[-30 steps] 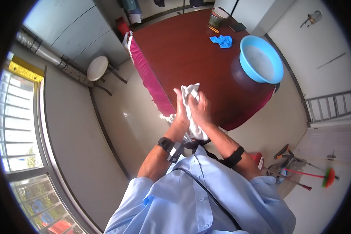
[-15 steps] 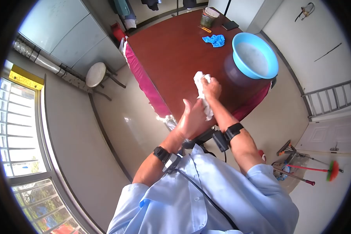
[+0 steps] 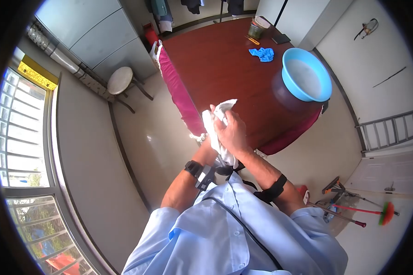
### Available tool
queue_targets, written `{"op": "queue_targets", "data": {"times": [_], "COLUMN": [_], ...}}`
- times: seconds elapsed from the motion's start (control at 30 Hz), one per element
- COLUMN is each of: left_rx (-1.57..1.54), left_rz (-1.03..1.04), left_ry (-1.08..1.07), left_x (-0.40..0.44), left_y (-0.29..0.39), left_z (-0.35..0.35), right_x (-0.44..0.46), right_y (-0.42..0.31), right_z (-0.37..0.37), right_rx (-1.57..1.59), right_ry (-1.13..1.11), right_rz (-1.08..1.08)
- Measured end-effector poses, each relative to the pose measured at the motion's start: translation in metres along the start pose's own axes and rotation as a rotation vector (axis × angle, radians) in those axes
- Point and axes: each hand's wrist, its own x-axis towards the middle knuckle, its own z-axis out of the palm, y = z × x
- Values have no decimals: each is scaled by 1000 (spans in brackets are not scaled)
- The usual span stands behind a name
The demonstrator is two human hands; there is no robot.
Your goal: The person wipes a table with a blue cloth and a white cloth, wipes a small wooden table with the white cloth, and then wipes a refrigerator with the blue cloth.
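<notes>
A white cloth (image 3: pixel 226 106) is bunched between my two hands at the near end of the dark red table, with its loose ends hanging toward my body. My right hand (image 3: pixel 233 134) is closed around it from the right side. Behind the cloth, against its left side, is my left hand (image 3: pixel 208 149). The cloth and the right hand cover most of it, and only a fingertip shows above, so its grip is hidden. Farther right on the table (image 3: pixel 215 64) stands a light blue basin (image 3: pixel 287 75) holding cloudy, whitish water.
A crumpled blue cloth (image 3: pixel 262 55) lies farther back, near an orange-yellow cutter (image 3: pixel 253 40), a jar (image 3: pixel 258 28) and a dark flat object (image 3: pixel 281 39). A round stool (image 3: pixel 120 81) stands left. Mops and a brush (image 3: pixel 387 213) are at the right.
My spread left hand has moved in behind the white cloth. My right hand has drawn the cloth left and closer to my body, laying it over the left hand. The view has shifted slightly.
</notes>
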Motion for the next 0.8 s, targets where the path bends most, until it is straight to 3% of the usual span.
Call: {"op": "queue_targets", "data": {"times": [0.07,0.13,0.2,0.23,0.27,0.33,0.4,0.47,0.53,0.6,0.7,0.8], "left_rx": [52,203,513,890,1290,1605,1895,2139,2297,2491,2417,2446], "left_rz": [50,153,297,467,405,441,542,586,605,579,466,336], "left_ry": [10,27,49,96,200,228,268,227,385,507,487,502], "left_x": [1,-1,-7,-23,-29,-44,-50,-47,-39,-17,-34,-45], "left_y": [-12,-25,-34,-29,-19,-12,-6,0,1,4,16,17], "left_z": [2,5,7,29,35,35,38,38,31,-2,13,22], "right_x": [4,22,39,44,48,51,49,40,30,8,-14,-20], "right_y": [-2,9,39,45,51,56,51,13,15,28,41,21], "right_z": [-3,-9,-6,-10,-14,-16,-19,-29,-21,-5,4,-12], "right_rx": [188,289,246,261,276,323,338,340,294,155,133,208], "right_ry": [137,5,75,39,4,90,27,-215,-359,-427,-454,-406], "right_rz": [94,472,494,519,539,554,562,574,514,243,68,34]}}
